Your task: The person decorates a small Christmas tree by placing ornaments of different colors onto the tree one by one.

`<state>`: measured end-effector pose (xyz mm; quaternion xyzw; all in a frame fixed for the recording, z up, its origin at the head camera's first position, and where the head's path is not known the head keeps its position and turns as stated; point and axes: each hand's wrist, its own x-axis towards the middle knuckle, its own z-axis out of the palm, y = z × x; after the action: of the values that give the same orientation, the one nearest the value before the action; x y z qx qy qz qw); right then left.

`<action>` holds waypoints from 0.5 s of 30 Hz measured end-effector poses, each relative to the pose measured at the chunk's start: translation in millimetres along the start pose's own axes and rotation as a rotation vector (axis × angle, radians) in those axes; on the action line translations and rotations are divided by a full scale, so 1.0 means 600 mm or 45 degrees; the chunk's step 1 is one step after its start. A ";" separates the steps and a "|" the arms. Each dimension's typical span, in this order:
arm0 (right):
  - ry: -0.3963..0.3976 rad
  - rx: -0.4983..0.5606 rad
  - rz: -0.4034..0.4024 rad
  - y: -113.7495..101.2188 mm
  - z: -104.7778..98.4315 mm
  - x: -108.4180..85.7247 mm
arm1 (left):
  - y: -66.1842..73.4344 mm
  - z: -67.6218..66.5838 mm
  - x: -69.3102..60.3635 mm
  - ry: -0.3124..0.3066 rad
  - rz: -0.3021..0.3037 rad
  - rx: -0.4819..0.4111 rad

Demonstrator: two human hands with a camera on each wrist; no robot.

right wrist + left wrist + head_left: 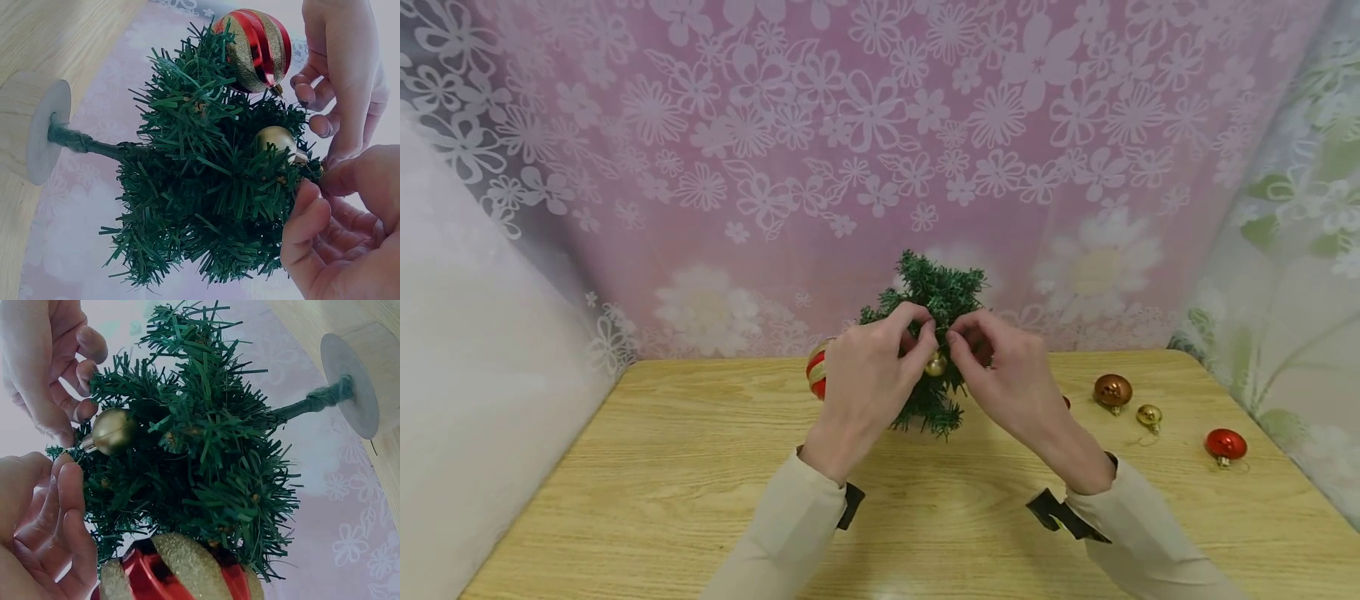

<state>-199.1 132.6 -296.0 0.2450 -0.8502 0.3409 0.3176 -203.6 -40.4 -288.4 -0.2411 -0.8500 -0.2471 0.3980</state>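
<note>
A small artificial Christmas tree (pixel 943 287) stands on the table between both hands, on a round wooden base (pixel 50 128). A small gold bauble (pixel 114 432) hangs against its green branches, cap toward the fingers. My left hand (pixel 867 371) pinches the thin string by the bauble's cap with thumb and forefinger. From the other side, my right hand (pixel 1013 371) pinches at the same string and the branch tip there; its exact hold is partly hidden. On the tree's left side is a big red-and-gold striped bauble (pixel 259 50), partly behind the left hand in the head view.
To the right on the wooden table (pixel 700 483) lie a brown bauble (pixel 1112 392), a small gold bauble with a string (pixel 1148 417) and a red bauble (pixel 1226 446). Another red piece peeks out beside the right wrist. A pink flowered curtain (pixel 850 167) hangs behind.
</note>
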 end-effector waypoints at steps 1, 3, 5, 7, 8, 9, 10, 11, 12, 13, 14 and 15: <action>-0.001 0.003 0.001 0.000 0.000 0.000 | 0.000 0.000 0.001 -0.002 -0.001 0.005; -0.002 0.008 0.003 0.001 0.000 0.001 | 0.000 -0.001 0.001 -0.004 -0.006 0.010; -0.009 0.021 0.009 0.000 -0.002 0.001 | 0.000 -0.003 0.002 0.003 -0.007 0.006; -0.023 0.033 0.021 0.000 -0.004 0.001 | 0.000 -0.004 0.001 0.024 -0.008 -0.008; -0.033 0.046 0.030 0.000 -0.006 -0.001 | 0.000 -0.005 0.000 0.041 -0.004 -0.019; -0.041 0.051 0.039 0.001 -0.008 -0.002 | 0.000 -0.006 -0.001 0.064 0.003 -0.029; -0.048 0.055 0.046 0.001 -0.011 -0.004 | 0.001 -0.007 -0.002 0.092 0.015 -0.045; -0.052 0.057 0.052 0.003 -0.015 -0.007 | 0.001 -0.007 -0.003 0.122 0.031 -0.059; -0.051 0.050 0.049 0.005 -0.019 -0.009 | 0.002 -0.008 -0.004 0.153 0.051 -0.062; -0.048 0.042 0.041 0.007 -0.023 -0.012 | 0.003 -0.009 -0.006 0.180 0.074 -0.060; -0.044 0.034 0.037 0.009 -0.029 -0.014 | 0.004 -0.009 -0.007 0.201 0.101 -0.053; -0.038 0.021 0.032 0.012 -0.034 -0.017 | 0.004 -0.009 -0.008 0.215 0.131 -0.042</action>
<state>-189.3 154.5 -294.9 0.2421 -0.8549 0.3483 0.2986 -196.2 -42.9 -288.5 -0.2692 -0.7957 -0.2596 0.4764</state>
